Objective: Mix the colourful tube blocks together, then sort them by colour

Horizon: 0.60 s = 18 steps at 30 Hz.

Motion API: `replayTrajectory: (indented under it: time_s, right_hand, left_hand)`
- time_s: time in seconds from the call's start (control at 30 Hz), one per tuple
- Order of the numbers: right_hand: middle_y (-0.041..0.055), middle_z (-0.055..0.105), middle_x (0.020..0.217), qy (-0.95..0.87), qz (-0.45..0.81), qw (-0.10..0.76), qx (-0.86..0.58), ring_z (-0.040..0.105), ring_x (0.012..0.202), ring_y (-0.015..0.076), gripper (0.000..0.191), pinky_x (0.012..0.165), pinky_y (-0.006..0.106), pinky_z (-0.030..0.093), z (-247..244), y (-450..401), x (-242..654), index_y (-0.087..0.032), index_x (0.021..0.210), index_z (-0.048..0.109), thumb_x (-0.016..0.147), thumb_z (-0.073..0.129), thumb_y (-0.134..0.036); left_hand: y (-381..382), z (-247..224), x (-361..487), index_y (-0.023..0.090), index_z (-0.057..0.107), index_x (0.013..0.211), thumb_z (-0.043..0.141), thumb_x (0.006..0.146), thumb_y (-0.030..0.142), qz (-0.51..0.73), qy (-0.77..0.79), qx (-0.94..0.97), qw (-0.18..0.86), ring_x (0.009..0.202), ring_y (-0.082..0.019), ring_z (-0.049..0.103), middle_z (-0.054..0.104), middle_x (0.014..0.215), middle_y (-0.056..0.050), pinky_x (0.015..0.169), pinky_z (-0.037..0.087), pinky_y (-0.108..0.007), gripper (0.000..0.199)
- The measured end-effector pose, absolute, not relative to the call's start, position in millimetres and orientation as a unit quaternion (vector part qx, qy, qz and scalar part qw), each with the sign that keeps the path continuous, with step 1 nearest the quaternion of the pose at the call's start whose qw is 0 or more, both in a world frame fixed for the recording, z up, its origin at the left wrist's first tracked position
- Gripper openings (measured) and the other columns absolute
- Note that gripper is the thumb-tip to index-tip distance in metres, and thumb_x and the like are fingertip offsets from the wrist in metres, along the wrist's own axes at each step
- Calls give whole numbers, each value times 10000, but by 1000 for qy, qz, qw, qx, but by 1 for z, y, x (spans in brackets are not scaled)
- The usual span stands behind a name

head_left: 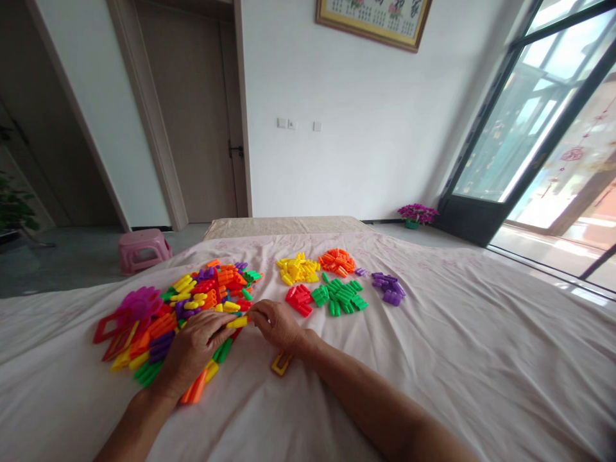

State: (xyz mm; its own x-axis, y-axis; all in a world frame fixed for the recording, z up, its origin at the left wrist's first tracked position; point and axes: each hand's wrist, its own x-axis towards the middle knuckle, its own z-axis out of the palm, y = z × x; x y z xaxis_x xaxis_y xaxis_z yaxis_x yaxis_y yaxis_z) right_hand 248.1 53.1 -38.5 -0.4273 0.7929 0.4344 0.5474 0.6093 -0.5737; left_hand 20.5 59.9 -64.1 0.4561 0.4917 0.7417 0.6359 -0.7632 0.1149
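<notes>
A mixed heap of bright plastic building pieces (192,298) lies on the pale cloth to the left. My left hand (196,341) is at the heap's near right side, its thumb and fingers closed on a yellow plastic building piece (237,322). Close to that piece's right end is my right hand (278,324), with fingers pinched together; what is between them is hidden. Sorted piles lie beyond it: yellow (298,268), orange (337,262), red (299,299), green (344,295) and purple (387,287). A small yellow-brown frame-shaped piece (281,364) rests below my right wrist.
Flat pink flower-shaped pieces (139,303) and red frame pieces (108,328) lie at the heap's left edge. Wrinkled cloth (457,359) covers the broad surface. Beyond are a pink stool (144,250), a closed door (192,115) and a pot of purple flowers (418,213).
</notes>
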Motion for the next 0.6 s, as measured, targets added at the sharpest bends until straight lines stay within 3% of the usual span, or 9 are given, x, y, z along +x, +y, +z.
replayTrajectory:
  time_s: [0.3,0.47,0.6]
  right_hand:
    - [39,704,876,-795,225,397,-400,627,779,130,263,723,223,460,-37,64,258,-182,951,721,985,485,-293]
    - [39,675,838,-581,327,575,-474,617,702,133,268,628,237,491,-45,98,282,-157,995,703,899,565,-365]
    - [5,643,749,-390,433,681,-443,603,640,112,259,672,257,536,-48,122,309,-138,931,688,760,700,-332]
  left_hand:
    - [60,-69,16,215,738,1003,400,1009,377,-364,-349,-853,134,889,-207,712,768,950,-58,844,549,-348,375]
    - [57,-66,18,220,728,982,515,952,457,-344,-357,-867,54,900,-185,710,765,953,-46,855,545,-303,320]
    - [55,-62,20,234,715,1079,529,942,470,-337,-376,-863,-3,927,-172,708,765,992,-40,866,545,-281,331]
